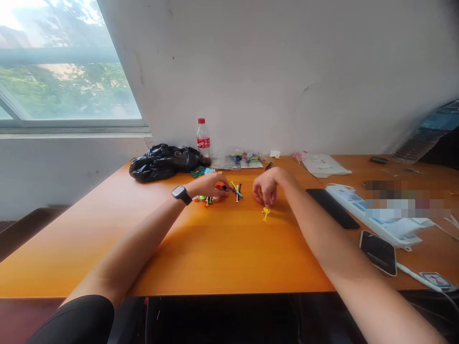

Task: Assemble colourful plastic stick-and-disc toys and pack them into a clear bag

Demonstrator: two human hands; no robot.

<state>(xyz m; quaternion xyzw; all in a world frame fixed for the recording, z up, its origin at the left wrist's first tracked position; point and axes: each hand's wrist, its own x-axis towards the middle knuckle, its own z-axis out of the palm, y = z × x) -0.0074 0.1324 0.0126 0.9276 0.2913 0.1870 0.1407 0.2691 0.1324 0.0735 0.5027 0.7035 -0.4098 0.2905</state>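
My left hand [211, 187], with a black watch [181, 194] on its wrist, rests on the orange table [215, 248] over a heap of small coloured plastic sticks [234, 190]. Its fingers are curled on red and black pieces among them. My right hand [266, 188] hangs with fingers pointing down, pinched on a small yellow piece [266, 212] that touches the tabletop. The two hands are a short way apart at the table's middle.
A black plastic bag [161, 162], a red-labelled bottle [203, 141] and clear bags of coloured parts [238, 161] stand at the back. To the right lie papers [324, 165], a dark flat slab [332, 206], a white power strip [373, 217] and a phone [378, 252].
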